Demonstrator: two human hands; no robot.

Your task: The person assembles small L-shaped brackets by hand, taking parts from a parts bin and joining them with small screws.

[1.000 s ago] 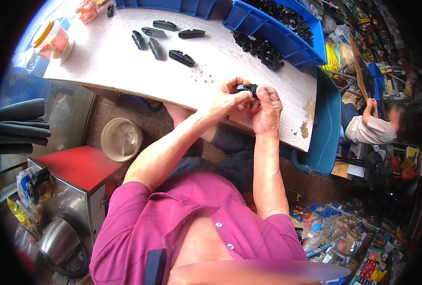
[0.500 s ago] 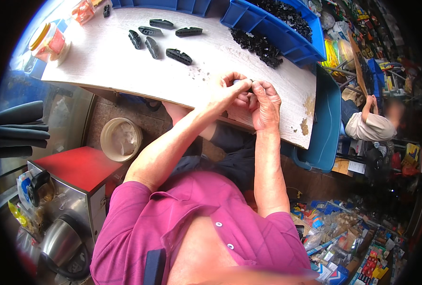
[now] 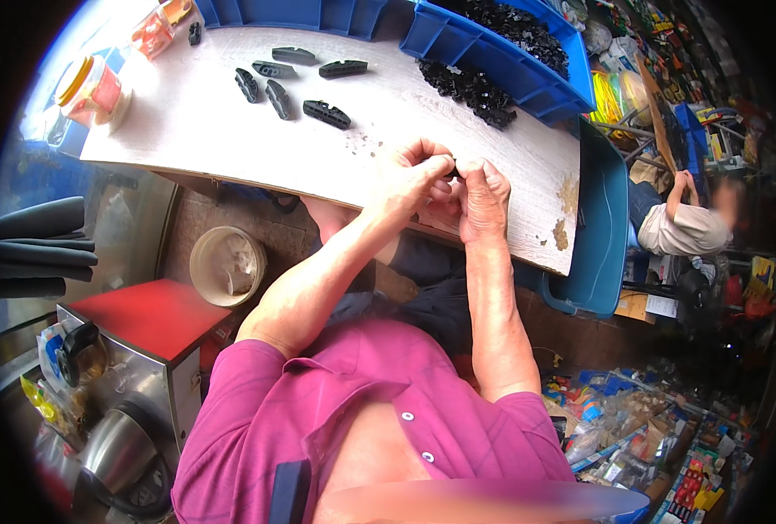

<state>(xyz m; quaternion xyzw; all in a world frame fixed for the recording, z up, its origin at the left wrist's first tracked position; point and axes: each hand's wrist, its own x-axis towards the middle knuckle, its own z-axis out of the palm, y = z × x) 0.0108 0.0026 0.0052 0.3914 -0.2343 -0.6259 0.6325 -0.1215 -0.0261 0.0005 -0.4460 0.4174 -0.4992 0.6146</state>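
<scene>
Over the table's near edge, my left hand (image 3: 419,175) and my right hand (image 3: 484,199) meet with their fingers closed in pinches. Between the fingertips a small black piece (image 3: 456,168) shows, mostly covered, so its exact shape is hidden. Beyond the hands, to the left, several black elongated moulded parts lie spread on the white tabletop, one (image 3: 327,114) being nearest to my left hand. A heap of small black pieces (image 3: 468,90) lies on the table beyond my right hand, against a blue bin (image 3: 502,65) filled with similar pieces.
Another blue bin (image 3: 292,16) stands at the far edge. Two lidded jars, one (image 3: 91,92) nearer, sit at the left. A teal tub (image 3: 599,227) adjoins the table's right end. Below left are a beige bucket (image 3: 227,266) and a red-topped cabinet (image 3: 148,319). A person (image 3: 681,218) sits far right.
Both hands have shifted slightly left, and their fingertips have come a little apart, showing more of the small black piece. The whole view has shifted slightly; the tabletop parts lie as before.
</scene>
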